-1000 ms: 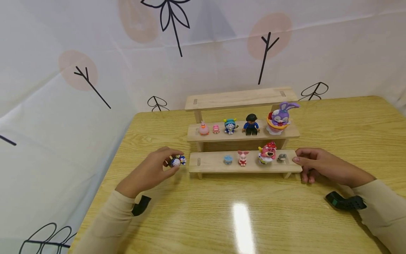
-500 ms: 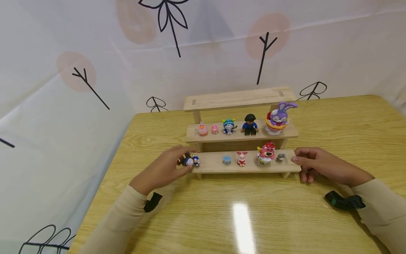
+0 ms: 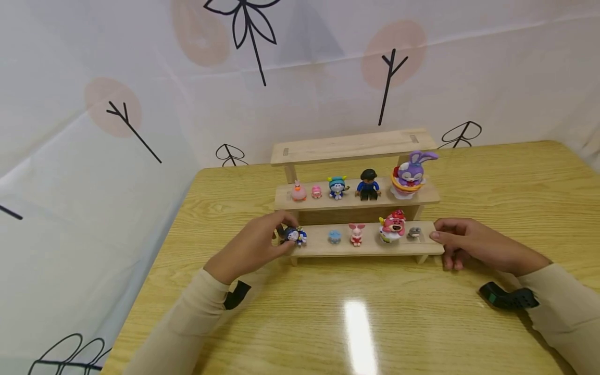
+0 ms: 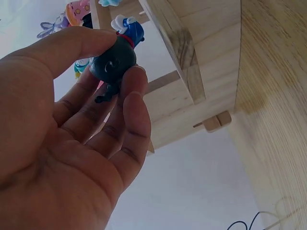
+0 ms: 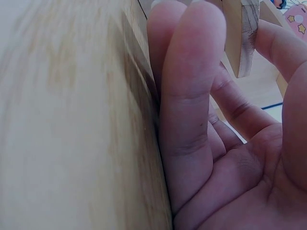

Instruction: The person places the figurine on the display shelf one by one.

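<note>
Between thumb and fingers, my left hand [image 3: 255,242] pinches a small figurine [image 3: 295,237] with a dark rounded head and a blue-and-white body. It is over the left end of the lowest board of the wooden display stand [image 3: 319,247]. In the left wrist view the figurine [image 4: 115,60] shows its dark back and a red band at the neck. At the other end, my right hand [image 3: 483,245] grips the lowest board, thumb at its top edge and other fingers below. A light-blue figurine [image 3: 335,237] is the nearest one standing right of the held piece.
Along the lowest board stand a pink piglet figurine [image 3: 356,235], a pink bear figurine [image 3: 391,227] and a small grey figurine [image 3: 414,233]. Several more line the middle board, including a purple rabbit [image 3: 410,174] at its right end. The top board [image 3: 351,146] rises behind.
My left hand has moved right with the figurine, from beside the stand to over the lowest board's left end. My right hand keeps its grip on the right end.
</note>
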`<control>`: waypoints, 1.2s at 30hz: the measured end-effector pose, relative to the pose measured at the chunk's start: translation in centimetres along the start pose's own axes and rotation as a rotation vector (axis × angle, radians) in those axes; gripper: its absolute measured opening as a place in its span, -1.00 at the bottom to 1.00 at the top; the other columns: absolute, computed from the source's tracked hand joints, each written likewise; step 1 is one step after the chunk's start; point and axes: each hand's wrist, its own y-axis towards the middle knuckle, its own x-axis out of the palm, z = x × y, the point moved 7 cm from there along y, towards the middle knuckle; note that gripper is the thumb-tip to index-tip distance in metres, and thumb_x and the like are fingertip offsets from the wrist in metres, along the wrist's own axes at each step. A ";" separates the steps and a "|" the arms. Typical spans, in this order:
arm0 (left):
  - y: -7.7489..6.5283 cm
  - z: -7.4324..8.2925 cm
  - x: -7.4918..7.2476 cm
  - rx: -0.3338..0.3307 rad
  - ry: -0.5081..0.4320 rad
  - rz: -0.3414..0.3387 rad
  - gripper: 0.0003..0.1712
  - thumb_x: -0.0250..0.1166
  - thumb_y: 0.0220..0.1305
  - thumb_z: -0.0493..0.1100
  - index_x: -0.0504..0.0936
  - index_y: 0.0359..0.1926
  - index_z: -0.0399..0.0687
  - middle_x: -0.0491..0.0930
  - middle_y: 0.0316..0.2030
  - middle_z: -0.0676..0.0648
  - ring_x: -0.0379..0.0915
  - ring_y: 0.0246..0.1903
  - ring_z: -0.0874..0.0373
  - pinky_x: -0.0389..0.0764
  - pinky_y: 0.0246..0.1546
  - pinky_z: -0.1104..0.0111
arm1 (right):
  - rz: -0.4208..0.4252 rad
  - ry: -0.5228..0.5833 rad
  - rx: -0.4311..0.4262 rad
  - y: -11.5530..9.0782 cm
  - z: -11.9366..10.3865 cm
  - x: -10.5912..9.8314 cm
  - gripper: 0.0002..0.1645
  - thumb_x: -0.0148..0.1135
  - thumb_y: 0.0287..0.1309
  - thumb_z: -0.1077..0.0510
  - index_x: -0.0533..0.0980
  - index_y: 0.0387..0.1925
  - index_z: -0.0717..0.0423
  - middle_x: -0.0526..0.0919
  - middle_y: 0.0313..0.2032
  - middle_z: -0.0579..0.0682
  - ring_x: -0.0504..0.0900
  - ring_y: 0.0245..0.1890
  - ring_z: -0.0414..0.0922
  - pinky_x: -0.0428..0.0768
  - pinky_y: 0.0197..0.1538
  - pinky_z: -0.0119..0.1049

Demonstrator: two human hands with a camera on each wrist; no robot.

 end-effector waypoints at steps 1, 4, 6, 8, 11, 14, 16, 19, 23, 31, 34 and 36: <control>0.1 0.1 0.0 0.004 0.003 0.001 -0.69 0.38 0.30 -0.16 0.54 0.02 0.04 0.63 -0.07 0.10 0.55 -0.15 0.26 0.64 -0.10 0.32 | -0.001 -0.001 -0.001 0.0 0.0 0.0 -0.57 -0.06 0.56 -0.01 0.25 0.10 0.30 0.67 -0.47 0.16 0.67 -0.47 0.05 0.68 -0.39 -0.14; 0.3 0.5 0.1 0.012 0.006 0.002 -0.68 0.39 0.30 -0.17 0.56 0.04 0.01 0.63 -0.07 0.09 0.56 -0.15 0.26 0.64 -0.10 0.32 | -0.001 -0.001 -0.001 0.0 -0.1 0.0 -0.57 -0.06 0.56 -0.02 0.25 0.10 0.30 0.67 -0.47 0.16 0.67 -0.46 0.07 0.68 -0.39 -0.13; 0.5 0.7 0.1 0.014 0.002 0.001 -0.68 0.39 0.30 -0.19 0.58 0.05 -0.01 0.64 -0.05 0.07 0.56 -0.14 0.26 0.66 -0.09 0.30 | 0.001 -0.003 0.001 0.0 -0.1 0.0 -0.57 -0.06 0.56 -0.02 0.24 0.10 0.30 0.67 -0.47 0.17 0.67 -0.46 0.07 0.68 -0.39 -0.13; 0.7 0.9 0.2 0.018 0.008 0.002 -0.68 0.39 0.30 -0.19 0.60 0.05 -0.03 0.65 -0.03 0.05 0.57 -0.14 0.26 0.66 -0.09 0.30 | 0.002 -0.004 0.000 0.1 -0.2 0.0 -0.56 -0.05 0.56 -0.02 0.24 0.10 0.30 0.66 -0.47 0.17 0.67 -0.46 0.07 0.68 -0.39 -0.13; 1.0 1.2 0.4 0.024 0.040 0.006 -0.68 0.39 0.29 -0.18 0.62 0.05 -0.03 0.66 -0.02 0.05 0.56 -0.15 0.27 0.65 -0.08 0.32 | 0.002 -0.008 -0.003 0.1 -0.2 -0.1 -0.57 -0.05 0.56 -0.02 0.25 0.10 0.30 0.66 -0.47 0.17 0.67 -0.46 0.07 0.68 -0.39 -0.13; 1.3 1.4 0.6 0.028 0.095 0.009 -0.69 0.39 0.29 -0.15 0.64 0.04 -0.01 0.67 -0.01 0.06 0.54 -0.13 0.28 0.62 -0.07 0.35 | 0.000 -0.007 -0.002 0.2 -0.1 -0.1 -0.58 -0.05 0.55 -0.02 0.26 0.09 0.29 0.67 -0.48 0.16 0.67 -0.47 0.06 0.68 -0.39 -0.13; 1.4 1.6 0.7 0.028 0.126 0.010 -0.70 0.39 0.28 -0.14 0.65 0.03 0.01 0.67 0.00 0.05 0.52 -0.11 0.26 0.61 -0.06 0.35 | -0.002 -0.006 0.002 0.2 -0.1 -0.1 -0.58 -0.05 0.55 -0.02 0.26 0.08 0.28 0.67 -0.48 0.15 0.67 -0.47 0.06 0.68 -0.39 -0.13; 1.6 1.7 1.0 0.026 0.145 0.010 -0.71 0.38 0.28 -0.14 0.66 0.02 0.03 0.66 0.00 0.04 0.50 -0.10 0.23 0.61 -0.06 0.33 | -0.002 -0.009 0.007 0.3 -0.1 -0.1 -0.58 -0.05 0.55 -0.03 0.26 0.08 0.28 0.67 -0.48 0.15 0.67 -0.47 0.06 0.68 -0.39 -0.13; 1.6 1.9 1.2 0.040 0.162 0.016 -0.71 0.37 0.28 -0.14 0.66 0.03 0.05 0.65 0.04 0.01 0.52 -0.03 0.19 0.62 0.01 0.29 | -0.001 -0.011 0.010 0.4 -0.3 -0.1 -0.57 -0.05 0.55 -0.02 0.25 0.09 0.29 0.67 -0.49 0.15 0.67 -0.48 0.05 0.68 -0.39 -0.13; 1.9 2.4 1.7 0.085 0.196 0.028 -0.70 0.32 0.32 -0.18 0.64 0.06 0.01 0.63 0.06 -0.02 0.52 0.03 0.15 0.60 0.07 0.26 | -0.006 0.000 0.007 0.3 -0.1 -0.2 -0.57 -0.06 0.56 -0.01 0.24 0.10 0.30 0.67 -0.49 0.13 0.67 -0.48 0.03 0.67 -0.40 -0.14; 2.1 2.5 2.0 0.095 0.201 0.027 -0.70 0.28 0.34 -0.20 0.64 0.08 -0.03 0.62 0.06 -0.03 0.52 0.01 0.16 0.61 0.06 0.28 | -0.004 0.001 0.009 0.2 0.0 -0.1 -0.58 -0.06 0.56 -0.02 0.25 0.09 0.29 0.67 -0.48 0.15 0.67 -0.48 0.04 0.68 -0.39 -0.13; 2.1 2.6 2.1 0.104 0.205 0.027 -0.70 0.27 0.35 -0.20 0.63 0.09 -0.04 0.61 0.06 -0.04 0.51 -0.03 0.17 0.61 0.03 0.30 | -0.002 -0.002 0.011 0.1 0.1 -0.1 -0.58 -0.05 0.56 -0.02 0.25 0.08 0.28 0.67 -0.47 0.15 0.67 -0.47 0.05 0.68 -0.39 -0.14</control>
